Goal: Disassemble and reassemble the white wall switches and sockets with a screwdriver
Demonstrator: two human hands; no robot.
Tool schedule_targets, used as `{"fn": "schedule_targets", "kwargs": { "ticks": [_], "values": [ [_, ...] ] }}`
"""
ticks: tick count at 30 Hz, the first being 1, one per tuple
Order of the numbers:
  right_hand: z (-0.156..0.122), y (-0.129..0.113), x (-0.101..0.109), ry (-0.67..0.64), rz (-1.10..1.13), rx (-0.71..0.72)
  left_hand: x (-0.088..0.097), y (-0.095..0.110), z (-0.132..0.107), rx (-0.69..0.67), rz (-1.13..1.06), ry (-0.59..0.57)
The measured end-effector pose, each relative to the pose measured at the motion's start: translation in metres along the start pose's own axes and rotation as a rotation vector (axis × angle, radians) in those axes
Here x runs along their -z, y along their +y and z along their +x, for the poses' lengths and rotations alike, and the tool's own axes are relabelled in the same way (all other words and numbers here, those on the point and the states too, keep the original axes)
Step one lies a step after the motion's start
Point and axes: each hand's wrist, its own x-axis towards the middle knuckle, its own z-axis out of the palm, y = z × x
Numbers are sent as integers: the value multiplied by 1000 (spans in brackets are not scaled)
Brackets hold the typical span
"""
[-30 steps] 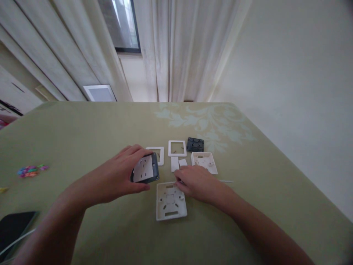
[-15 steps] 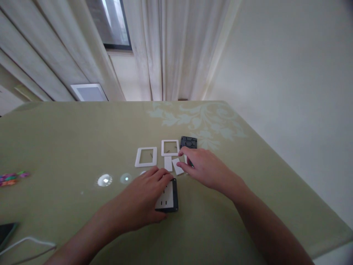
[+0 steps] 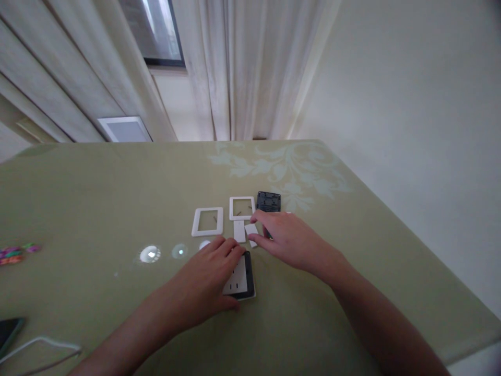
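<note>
My left hand (image 3: 213,274) grips a wall socket panel (image 3: 240,279), a white slotted face in a black frame, with the thumb along its near edge and the fingers over its far edge. The hand covers its left part. Beyond it, my right hand (image 3: 287,237) hovers at two small white rectangular plates (image 3: 239,231), thumb and index finger apart around the slanted white plate (image 3: 251,233). Its other fingers curl underneath and are partly hidden. Just past this hand lies a black plastic socket back (image 3: 269,200).
Two white square frames, the left frame (image 3: 194,222) and the right frame (image 3: 241,198), lie on the green table (image 3: 117,193), with small screws inside their openings. Far left are colourful small pieces (image 3: 15,254), a dark device (image 3: 10,334) and a white cable (image 3: 47,340).
My right hand has shifted slightly left toward the slanted white plate. The socket panel under my left hand has tilted a little, and a pale edge shows at its near side.
</note>
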Motion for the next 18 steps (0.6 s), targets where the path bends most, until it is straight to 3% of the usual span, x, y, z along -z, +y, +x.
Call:
{"fn": "schedule_targets", "kwargs": {
  "ticks": [9,15,18],
  "values": [
    [-1,-1,-3,-24,-6,21,-5,7,-3,7,89,16],
    [2,-1,-16,-193,-25,187,-5,7,-4,5,65,35],
    [3,-1,-20,-222,-36,200,-6,6,-5,-4,39,34]
  ]
}}
